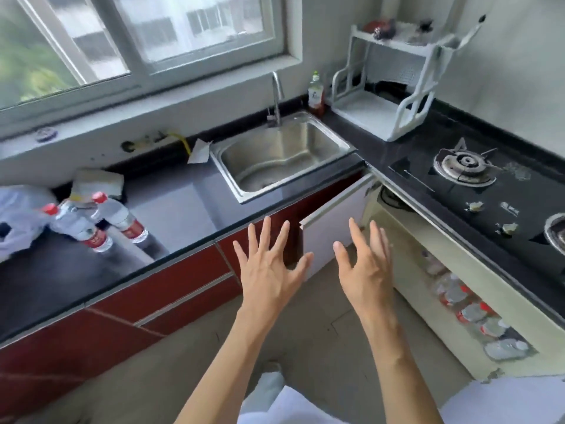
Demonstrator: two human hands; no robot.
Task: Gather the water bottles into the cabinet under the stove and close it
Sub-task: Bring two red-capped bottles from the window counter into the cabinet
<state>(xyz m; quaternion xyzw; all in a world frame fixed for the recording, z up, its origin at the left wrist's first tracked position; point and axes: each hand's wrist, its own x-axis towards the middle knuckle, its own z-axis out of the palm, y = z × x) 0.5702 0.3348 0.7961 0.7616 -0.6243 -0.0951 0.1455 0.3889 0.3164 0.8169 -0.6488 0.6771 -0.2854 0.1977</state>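
With grip released and spread wide, the left hand [269,267] and right hand [365,270] hover empty by the open cream under-stove cabinet [440,328] holding stowed bottles [467,310], probably free to fetch the clear red-capped plastic water bottles [79,223] standing on the dark counter [183,209].

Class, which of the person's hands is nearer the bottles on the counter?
Left. The left hand hovers right of the bottles, beyond the counter edge; the right hand is farther right, by the open cabinet.

Two red-capped water bottles [82,224] standing on counter [183,209], cabinet [428,319] open
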